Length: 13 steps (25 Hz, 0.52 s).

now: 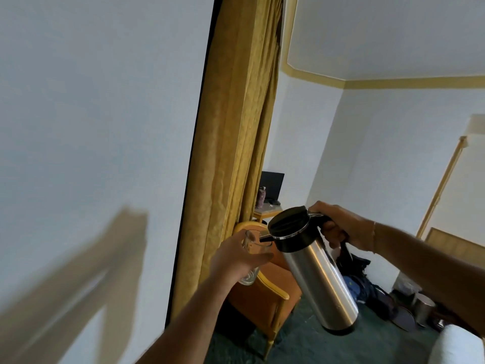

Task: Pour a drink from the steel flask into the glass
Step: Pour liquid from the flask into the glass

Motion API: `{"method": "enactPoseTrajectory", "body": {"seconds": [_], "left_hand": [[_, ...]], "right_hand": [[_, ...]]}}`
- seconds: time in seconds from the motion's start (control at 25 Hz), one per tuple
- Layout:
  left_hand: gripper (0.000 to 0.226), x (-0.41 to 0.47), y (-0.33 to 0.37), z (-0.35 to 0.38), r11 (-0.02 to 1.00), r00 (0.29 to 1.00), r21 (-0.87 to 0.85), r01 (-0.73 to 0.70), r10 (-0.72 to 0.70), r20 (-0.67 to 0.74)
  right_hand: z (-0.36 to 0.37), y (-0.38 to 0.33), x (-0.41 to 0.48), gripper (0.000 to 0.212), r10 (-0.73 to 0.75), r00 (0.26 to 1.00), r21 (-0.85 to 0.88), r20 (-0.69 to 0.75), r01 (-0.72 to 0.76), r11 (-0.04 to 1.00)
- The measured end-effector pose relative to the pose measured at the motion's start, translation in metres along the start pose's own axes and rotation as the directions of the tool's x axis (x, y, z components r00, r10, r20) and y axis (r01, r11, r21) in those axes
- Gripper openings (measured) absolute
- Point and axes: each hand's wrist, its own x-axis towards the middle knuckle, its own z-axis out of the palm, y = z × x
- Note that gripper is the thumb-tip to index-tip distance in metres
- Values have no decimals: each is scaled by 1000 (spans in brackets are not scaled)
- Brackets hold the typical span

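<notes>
**Spill risk: both vessels held in mid-air**

Left hand [237, 256] grip wrapped around the glass [252, 254]; right hand [341, 227] grip clenched on the steel flask [319, 274] handle. Flask tilted left, spout at the glass rim, both near centre, above the chair [265, 298].

Risks, as I judge them:
- no support under the glass, so any wobble sends the stream past the rim
- blurred view hints at head motion, so aim may drift
- fill level unreadable, so overfill is possible

Count: one flask, one glass, two hands.
</notes>
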Motion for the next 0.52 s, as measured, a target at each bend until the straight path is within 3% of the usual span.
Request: {"method": "enactPoseTrajectory", "body": {"seconds": [0.28,0.52], "left_hand": [[81,-8,11,-1,996,999,75,-47,46,20],[52,-20,7,8,996,995,-5,-94,94,13]], "right_hand": [[-6,-49,-6,52,86,983,-242,164,-44,969],[-3,-94,-12,66,241,960,-411,146,-162,897]]}}
